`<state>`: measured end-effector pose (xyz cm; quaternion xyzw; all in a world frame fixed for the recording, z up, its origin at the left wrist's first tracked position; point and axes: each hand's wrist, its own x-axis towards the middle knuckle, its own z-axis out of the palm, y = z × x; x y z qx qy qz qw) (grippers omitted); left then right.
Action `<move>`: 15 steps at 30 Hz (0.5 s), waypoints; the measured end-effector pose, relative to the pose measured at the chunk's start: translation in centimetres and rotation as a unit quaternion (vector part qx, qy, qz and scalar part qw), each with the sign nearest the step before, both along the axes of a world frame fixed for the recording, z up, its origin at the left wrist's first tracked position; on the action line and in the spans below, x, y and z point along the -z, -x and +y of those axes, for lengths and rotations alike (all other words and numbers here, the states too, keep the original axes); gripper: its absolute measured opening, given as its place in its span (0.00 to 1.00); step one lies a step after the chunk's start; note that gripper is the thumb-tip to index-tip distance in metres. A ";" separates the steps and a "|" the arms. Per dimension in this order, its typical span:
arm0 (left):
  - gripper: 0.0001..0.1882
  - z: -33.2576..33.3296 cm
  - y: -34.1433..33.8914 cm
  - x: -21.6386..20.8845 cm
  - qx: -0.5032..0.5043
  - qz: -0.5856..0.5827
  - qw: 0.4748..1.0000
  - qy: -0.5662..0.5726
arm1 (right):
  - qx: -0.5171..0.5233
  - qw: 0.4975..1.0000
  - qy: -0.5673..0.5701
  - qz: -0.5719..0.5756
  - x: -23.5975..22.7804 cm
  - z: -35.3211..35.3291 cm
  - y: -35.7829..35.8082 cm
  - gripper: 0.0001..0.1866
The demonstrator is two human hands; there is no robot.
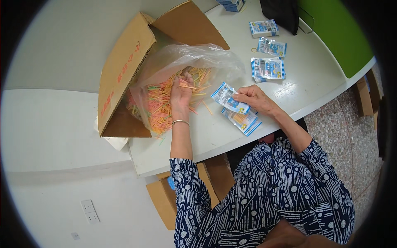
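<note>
My left hand point(182, 91) reaches into a clear plastic bag point(193, 54) that spills out of a cardboard box on its side. Its fingers are curled round a few thin coloured sticks point(187, 86), partly hidden by the palm. More loose sticks point(159, 108), pink, yellow, orange and green, lie heaped around the wrist. On the right, my right hand point(255, 99) pinches a small clear packet point(227, 97) with blue-striped ends between thumb and fingers. Beneath that packet, several similar packets point(244, 121) lie overlapping near the table's front edge, with yellowish sticks showing inside.
The open cardboard box point(128, 74) stands at the left of the white table point(308, 89). More packets point(269, 68) lie in piles at the far right, beside a rubber band point(254, 50). A black bag point(281, 14) sits behind them. Open cartons point(163, 202) stand below the table.
</note>
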<state>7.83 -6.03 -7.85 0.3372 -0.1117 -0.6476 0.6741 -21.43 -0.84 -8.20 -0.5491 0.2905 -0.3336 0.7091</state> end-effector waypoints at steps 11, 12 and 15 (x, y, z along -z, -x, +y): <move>0.13 2.6 3.7 -4.3 -0.017 -0.463 0.884 0.064 | -0.021 1.000 0.004 -0.004 0.0 -0.7 -0.1 0.15; 0.13 2.8 4.6 -4.4 -0.004 -0.401 0.913 0.069 | -0.021 1.000 0.015 0.003 0.3 -0.8 0.1 0.15; 0.12 4.6 7.6 -5.8 0.032 -0.323 0.941 0.099 | -0.048 0.999 0.018 0.007 0.4 -1.1 0.5 0.15</move>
